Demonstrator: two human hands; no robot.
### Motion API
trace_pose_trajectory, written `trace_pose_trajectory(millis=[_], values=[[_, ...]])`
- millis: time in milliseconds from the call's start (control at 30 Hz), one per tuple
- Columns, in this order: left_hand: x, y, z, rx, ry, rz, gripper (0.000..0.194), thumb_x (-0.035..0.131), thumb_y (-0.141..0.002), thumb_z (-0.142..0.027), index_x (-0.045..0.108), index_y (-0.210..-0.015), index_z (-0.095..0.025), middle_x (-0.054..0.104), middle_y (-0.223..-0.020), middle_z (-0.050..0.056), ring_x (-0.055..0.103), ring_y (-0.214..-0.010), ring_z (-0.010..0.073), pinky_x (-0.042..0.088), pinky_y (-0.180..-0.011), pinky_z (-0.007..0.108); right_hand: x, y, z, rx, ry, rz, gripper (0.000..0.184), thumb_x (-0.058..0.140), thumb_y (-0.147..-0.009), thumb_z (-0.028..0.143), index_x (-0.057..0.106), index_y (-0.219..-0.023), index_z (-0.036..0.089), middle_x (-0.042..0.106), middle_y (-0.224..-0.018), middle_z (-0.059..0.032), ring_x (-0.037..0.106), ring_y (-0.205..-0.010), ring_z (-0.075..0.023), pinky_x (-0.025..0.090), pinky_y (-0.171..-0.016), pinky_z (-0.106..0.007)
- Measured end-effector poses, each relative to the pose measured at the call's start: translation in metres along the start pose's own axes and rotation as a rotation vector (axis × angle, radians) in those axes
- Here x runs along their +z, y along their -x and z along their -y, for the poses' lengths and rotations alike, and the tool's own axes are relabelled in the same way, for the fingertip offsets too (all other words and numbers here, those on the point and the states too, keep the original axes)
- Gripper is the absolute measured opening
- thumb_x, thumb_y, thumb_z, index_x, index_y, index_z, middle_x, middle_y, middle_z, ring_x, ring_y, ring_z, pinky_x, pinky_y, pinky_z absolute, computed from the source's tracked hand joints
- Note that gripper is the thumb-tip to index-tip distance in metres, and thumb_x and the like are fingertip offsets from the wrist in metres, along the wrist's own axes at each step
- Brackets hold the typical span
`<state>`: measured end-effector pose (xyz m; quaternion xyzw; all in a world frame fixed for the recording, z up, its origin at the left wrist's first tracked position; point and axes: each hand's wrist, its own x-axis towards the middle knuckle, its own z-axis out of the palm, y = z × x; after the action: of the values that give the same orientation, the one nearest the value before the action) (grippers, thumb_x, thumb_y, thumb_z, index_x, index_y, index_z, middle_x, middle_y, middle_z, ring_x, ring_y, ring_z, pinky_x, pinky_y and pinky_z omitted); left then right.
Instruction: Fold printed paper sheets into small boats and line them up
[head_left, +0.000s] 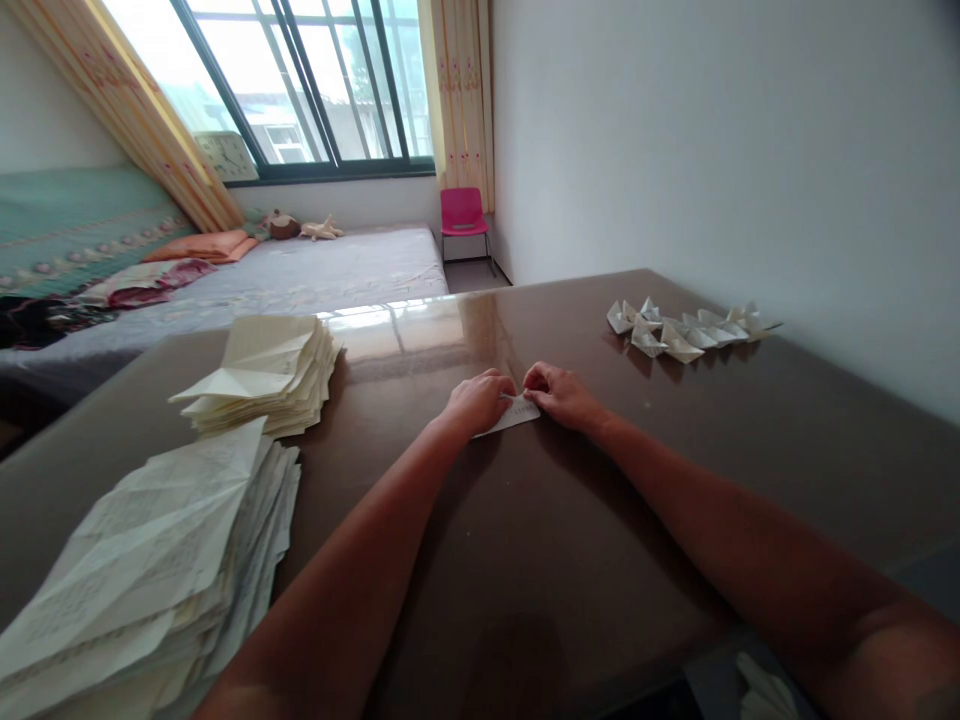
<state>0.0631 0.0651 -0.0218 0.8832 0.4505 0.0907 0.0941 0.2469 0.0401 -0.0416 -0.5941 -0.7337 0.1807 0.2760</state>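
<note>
A small piece of folded paper (519,411) with print on it lies on the brown table between my hands. My left hand (480,398) presses on its left part, fingers closed at the upper edge and covering much of it. With thumb and fingers pinched together, my right hand (556,393) grips the paper's right upper corner. The fingertips of both hands are close together, only a short gap apart. Part of the folded shape is hidden under the fingers.
Several folded paper boats (681,345) stand at the table's back right. To the left are a pile of cream sheets (262,380) and a larger pile of creased printed sheets (150,570). Beyond the table (480,560) are a bed (360,265) and a pink chair (463,212); a white wall runs along the right.
</note>
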Motion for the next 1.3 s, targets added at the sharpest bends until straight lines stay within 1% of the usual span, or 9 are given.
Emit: trace_pose_trajectory(millis=[167,300,367,467,667,767,900,1100,1300], values=[[-0.007,0.0,-0.006,-0.097,-0.018,0.023,0.02,0.056,-0.081,-0.033,0.069,-0.097,-0.031,0.07,-0.102,-0.001,0.062,-0.1,0.0203,0.046,-0.085,0.026,0.001,-0.001,0.0,0.011,-0.102,-0.001,0.011,0.059,-0.079,0.021,0.06,-0.09,0.019,0.068,-0.083,0.0001,0.061,-0.075,-0.0124,0.045,-0.068,-0.023],[-0.007,-0.001,-0.003,-0.185,0.045,0.013,0.021,0.058,-0.079,-0.036,0.071,-0.095,-0.032,0.071,-0.101,-0.001,0.063,-0.097,0.0214,0.047,-0.081,0.027,-0.004,0.002,0.007,-0.024,-0.025,-0.075,0.008,0.062,-0.078,0.023,0.066,-0.083,0.019,0.067,-0.082,-0.0001,0.058,-0.068,-0.0111,0.044,-0.066,-0.022],[-0.005,-0.002,-0.001,-0.21,0.082,0.005,0.02,0.058,-0.079,-0.038,0.071,-0.093,-0.031,0.072,-0.098,0.0,0.064,-0.095,0.0221,0.048,-0.08,0.029,-0.007,0.004,0.011,-0.059,0.028,-0.07,0.01,0.063,-0.078,0.026,0.07,-0.083,0.02,0.067,-0.083,-0.0004,0.058,-0.067,-0.011,0.043,-0.065,-0.022],[-0.002,-0.003,0.003,-0.209,0.136,-0.015,0.02,0.059,-0.078,-0.038,0.072,-0.091,-0.03,0.072,-0.095,0.001,0.064,-0.093,0.021,0.048,-0.08,0.028,-0.007,0.007,0.015,-0.068,0.113,-0.022,0.014,0.064,-0.08,0.032,0.074,-0.087,0.025,0.069,-0.089,-0.0006,0.06,-0.071,-0.0123,0.043,-0.067,-0.023],[0.002,-0.005,0.008,-0.193,0.181,-0.031,0.021,0.058,-0.078,-0.036,0.072,-0.09,-0.028,0.072,-0.091,0.001,0.064,-0.088,0.0191,0.048,-0.077,0.026,-0.005,0.008,0.015,-0.025,0.191,-0.043,0.02,0.062,-0.082,0.04,0.073,-0.094,0.028,0.071,-0.097,-0.0004,0.062,-0.076,-0.0146,0.043,-0.069,-0.024],[0.003,-0.006,0.009,-0.184,0.207,-0.048,0.021,0.058,-0.077,-0.036,0.073,-0.09,-0.028,0.072,-0.088,0.0,0.064,-0.085,0.0188,0.048,-0.075,0.026,-0.006,0.006,0.014,-0.007,0.185,-0.022,0.022,0.063,-0.08,0.042,0.074,-0.095,0.028,0.072,-0.092,-0.0005,0.063,-0.075,-0.0154,0.044,-0.068,-0.025],[0.004,-0.006,0.009,-0.166,0.232,-0.07,0.019,0.059,-0.076,-0.035,0.073,-0.087,-0.028,0.072,-0.085,0.0,0.064,-0.083,0.019,0.048,-0.073,0.027,-0.006,0.004,0.009,0.006,0.071,0.032,0.02,0.064,-0.08,0.036,0.074,-0.094,0.026,0.073,-0.082,-0.0006,0.065,-0.074,-0.0157,0.045,-0.068,-0.025],[0.001,-0.006,0.012,-0.195,0.272,-0.073,0.021,0.058,-0.075,-0.032,0.073,-0.087,-0.025,0.071,-0.083,0.001,0.064,-0.077,0.0172,0.046,-0.067,0.024,-0.001,-0.001,-0.001,0.038,-0.222,0.025,0.015,0.065,-0.078,0.023,0.066,-0.092,0.018,0.072,-0.087,-0.0024,0.067,-0.077,-0.014,0.049,-0.067,-0.022],[0.002,-0.006,0.013,-0.194,0.322,-0.082,0.021,0.059,-0.075,-0.034,0.073,-0.086,-0.023,0.071,-0.08,0.001,0.063,-0.071,0.0151,0.046,-0.062,0.022,0.001,-0.003,-0.001,0.167,-0.408,0.027,0.018,0.064,-0.079,0.023,0.057,-0.094,0.017,0.069,-0.075,-0.0017,0.063,-0.06,-0.0111,0.048,-0.058,-0.021]])
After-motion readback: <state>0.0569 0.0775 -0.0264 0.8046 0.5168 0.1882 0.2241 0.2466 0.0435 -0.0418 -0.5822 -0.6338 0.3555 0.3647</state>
